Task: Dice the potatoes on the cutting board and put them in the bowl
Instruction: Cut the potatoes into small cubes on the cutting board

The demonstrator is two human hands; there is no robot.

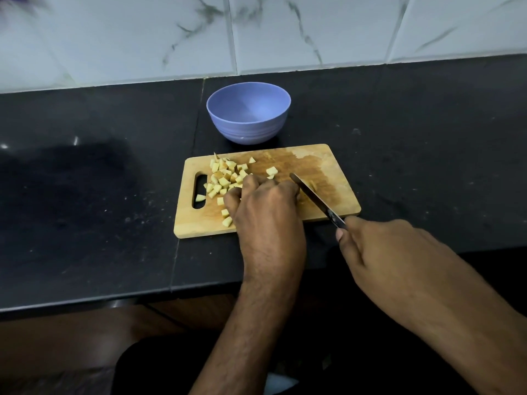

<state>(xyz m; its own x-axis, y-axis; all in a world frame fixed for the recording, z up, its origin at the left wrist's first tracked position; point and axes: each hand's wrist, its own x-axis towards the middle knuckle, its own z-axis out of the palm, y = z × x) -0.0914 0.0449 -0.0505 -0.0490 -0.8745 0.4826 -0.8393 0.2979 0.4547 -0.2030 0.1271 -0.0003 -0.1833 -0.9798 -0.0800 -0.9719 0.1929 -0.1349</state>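
Both hands work over the board. We see the left hand [263, 206] lying knuckles-up on the middle of the cutting board [336, 178], fingers curled downward; whatever it may hold beneath is hidden, so we cannot tell whether it pinches a piece or only bunches up. We note the right hand [379, 252] just off the board's near right corner, fingers and thumb wrapped round the handle of the knife [312, 195]. Its blade runs diagonally up and left across the board, tip close beside the left knuckles; we cannot tell whether the edge touches the wood.

Largest first: the black countertop [85, 195] fills most of the view, speckled with pale crumbs, backed by a white marbled tile wall [285, 29]. A dark shadow patch lies on the counter's left part.

The cutting board sits near the counter's front edge, wooden, with a slot handle at its left end and a damp-looking darker zone at centre.

We record the bowl [248, 132], blue-violet, upright, just behind the board's far edge, apart from it; its inside shows nothing.

Diced potato pieces [225, 178] lie heaped on the board's left half, beside the left fingers. A few strays sit apart: one over the slot, two toward the near edge, two near the far edge.
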